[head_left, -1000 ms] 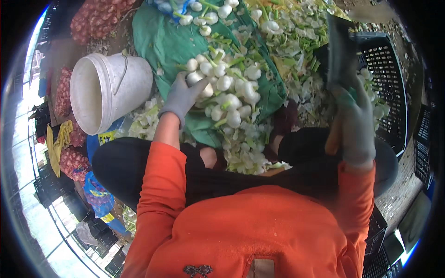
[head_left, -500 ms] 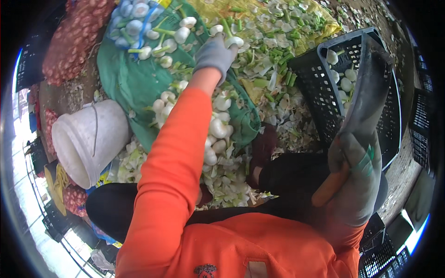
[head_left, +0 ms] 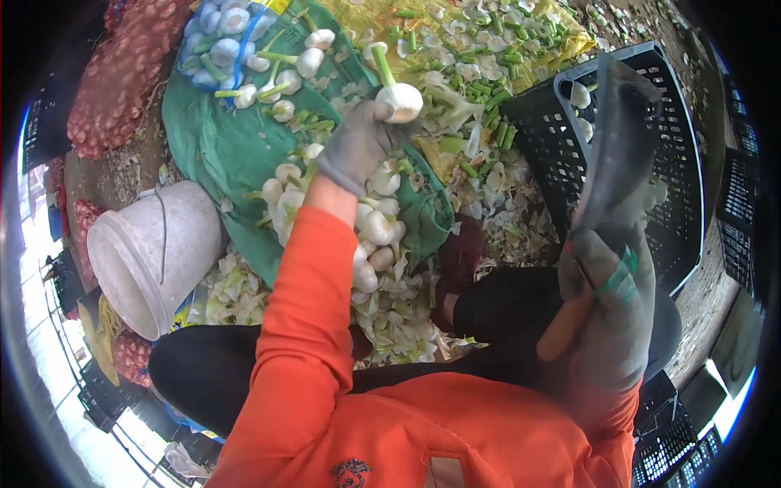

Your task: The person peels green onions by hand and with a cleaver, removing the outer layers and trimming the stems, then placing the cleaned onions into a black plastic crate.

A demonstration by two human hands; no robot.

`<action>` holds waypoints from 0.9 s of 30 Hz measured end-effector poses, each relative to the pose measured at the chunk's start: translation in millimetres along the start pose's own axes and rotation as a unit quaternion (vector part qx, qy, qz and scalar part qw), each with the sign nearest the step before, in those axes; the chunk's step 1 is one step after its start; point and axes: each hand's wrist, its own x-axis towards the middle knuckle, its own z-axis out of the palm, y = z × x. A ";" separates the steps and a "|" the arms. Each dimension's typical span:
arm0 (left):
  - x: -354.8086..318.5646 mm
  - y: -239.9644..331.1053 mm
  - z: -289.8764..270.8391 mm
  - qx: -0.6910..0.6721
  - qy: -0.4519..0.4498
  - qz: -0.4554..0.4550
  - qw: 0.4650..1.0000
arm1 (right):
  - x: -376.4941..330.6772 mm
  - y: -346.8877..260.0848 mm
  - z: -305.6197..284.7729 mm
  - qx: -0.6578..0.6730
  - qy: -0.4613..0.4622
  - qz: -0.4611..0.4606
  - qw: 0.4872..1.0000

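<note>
A white garlic bulb [head_left: 400,103] with a thick green stem is held up in my left hand [head_left: 358,145], which wears a grey glove. Its stem points away from me, and the stem's far end overlaps a second bulb [head_left: 374,54]. My right hand [head_left: 616,305], gloved with a green patch, grips the wooden handle of a large knife [head_left: 622,138]. The broad, dark blade stands up in front of the black crate. Below my left hand, several peeled bulbs [head_left: 378,228] lie heaped on a green mesh sack [head_left: 211,134].
A black plastic crate [head_left: 533,134] with some bulbs inside stands at the right. The white bucket [head_left: 154,244] lies tipped at the left. Cut stems and skins [head_left: 488,98] cover a yellow sheet ahead. Blue-bagged bulbs [head_left: 228,41] and a red net sack [head_left: 122,77] sit far left.
My left hand has drawn back toward me, lifting the garlic bulb off the pile. The knife in my right hand has shifted slightly left.
</note>
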 end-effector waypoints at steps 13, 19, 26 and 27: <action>-142.5 50.3 135.5 0.326 0.118 0.025 0.938 | 32.2 55.9 32.3 -0.503 0.035 -0.484 0.715; -179.0 74.0 133.1 0.405 0.146 0.136 0.892 | 26.9 86.4 24.1 -0.444 0.036 -0.398 0.802; -181.4 47.7 147.7 0.367 0.217 0.263 0.866 | 7.8 111.2 37.5 -0.041 -0.217 -0.027 0.975; -182.9 41.3 151.9 0.187 0.214 0.215 0.934 | 0.4 102.1 39.1 -0.039 -0.217 -0.022 0.975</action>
